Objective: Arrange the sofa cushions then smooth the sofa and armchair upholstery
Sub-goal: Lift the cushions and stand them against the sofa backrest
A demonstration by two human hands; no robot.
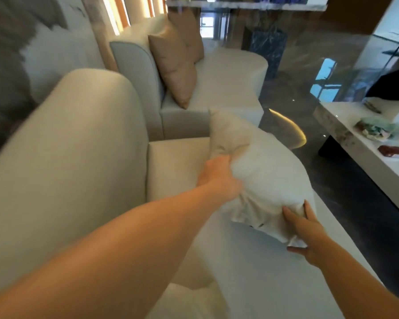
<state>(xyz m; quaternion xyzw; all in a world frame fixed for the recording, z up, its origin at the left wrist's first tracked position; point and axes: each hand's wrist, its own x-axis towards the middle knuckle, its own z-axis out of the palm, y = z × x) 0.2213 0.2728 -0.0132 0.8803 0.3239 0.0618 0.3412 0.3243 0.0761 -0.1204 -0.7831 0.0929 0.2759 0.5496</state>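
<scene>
At centre frame, over the sofa seat [171, 162]: one pale cushion [263, 166], plump, creased at both gripped ends, lying slantwise from upper left to lower right. I hold it with both hands.

Left hand [219, 178]: clenched on the cushion's left edge, fabric bunched in the fist; the cushion bulges up and to the right of it. The forearm runs in from the lower left corner.

Right hand [306, 233]: fingers spread over the cushion's lower right corner, thumb beneath, pinching the corner between them. The cushion lies above and to the left of this hand.

Upper centre: two tan cushions [173, 63], upright, leaning against the backrest of a second seat section [228, 77].

Left of frame: the sofa backrest [74, 139], rounded, pale.

Right edge: a low white table [364, 155] carrying small coloured items, too blurred to identify.

Between sofa and table: dark glossy floor [332, 180] with reflections.
</scene>
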